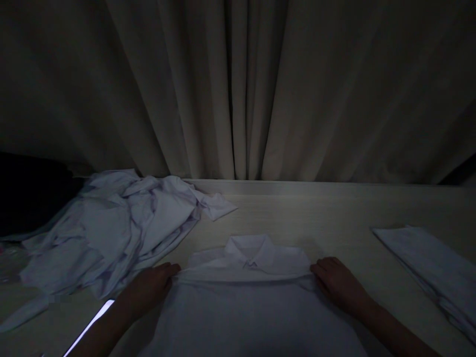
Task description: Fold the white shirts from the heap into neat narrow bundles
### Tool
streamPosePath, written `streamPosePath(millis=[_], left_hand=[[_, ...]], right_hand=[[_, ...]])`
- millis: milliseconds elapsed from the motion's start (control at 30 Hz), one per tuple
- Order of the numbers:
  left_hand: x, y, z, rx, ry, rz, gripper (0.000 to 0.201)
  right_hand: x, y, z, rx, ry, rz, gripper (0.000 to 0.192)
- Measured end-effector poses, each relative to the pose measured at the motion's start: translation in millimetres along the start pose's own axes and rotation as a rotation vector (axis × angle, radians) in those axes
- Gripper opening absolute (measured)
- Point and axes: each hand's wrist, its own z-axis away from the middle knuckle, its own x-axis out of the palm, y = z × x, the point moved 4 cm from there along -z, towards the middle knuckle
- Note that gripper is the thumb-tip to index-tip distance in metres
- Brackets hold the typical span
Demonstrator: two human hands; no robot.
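Observation:
A white collared shirt [249,297] lies flat on the pale table [334,213] right in front of me, collar pointing away. A fold edge runs across it just below the collar. My left hand [148,287] rests on the left end of that fold, fingertips touching the cloth. My right hand [336,282] rests on the right end of the fold, fingers curled over the fabric edge. In the dim light I cannot see whether either hand pinches the cloth or only presses on it.
A crumpled heap of white shirts [111,228] covers the table's left side. A folded white garment [435,267] lies at the right edge. Beige curtains [238,89] hang close behind the table. A dark object [29,188] sits at far left.

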Motion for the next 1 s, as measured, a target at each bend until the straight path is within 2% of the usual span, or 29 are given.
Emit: streamPosePath(millis=[100, 233, 333, 400, 567, 700, 833, 933, 1000], left_hand=[[-8.0, 11, -20, -0.014, -0.005, -0.092, 0.040], [-22.0, 70, -55, 0.107, 0.059, 0.045, 0.038], [-14.0, 109, -78, 0.088, -0.002, 0.086, 0.047], [-4.0, 123, -87, 0.088, -0.031, 0.083, 0.046], [15.4, 119, -90, 0.108, -0.096, 0.110, 0.045], [15.1, 116, -87, 0.150, -0.103, 0.125, 0.034], [0.4, 126, -89, 0.251, -0.059, 0.177, 0.033], [-17.9, 134, -98, 0.322, -0.035, 0.201, 0.029], [-31.7, 140, -107, 0.343, -0.017, 0.193, 0.028]], right_hand=[[-3, -2, -25, 0.069, 0.032, -0.003, 0.030], [-7, -39, -73, 0.002, 0.063, -0.151, 0.043], [-2, -76, -109, -0.066, -0.011, -0.281, 0.044], [4, -93, -126, -0.085, -0.061, -0.310, 0.043], [12, -103, -141, -0.037, -0.063, -0.271, 0.032], [13, -99, -143, 0.005, -0.140, -0.331, 0.026], [9, -91, -150, 0.036, -0.180, -0.400, 0.028], [1, -80, -155, 0.054, -0.195, -0.444, 0.031], [-8, -72, -158, 0.034, -0.198, -0.481, 0.026]])
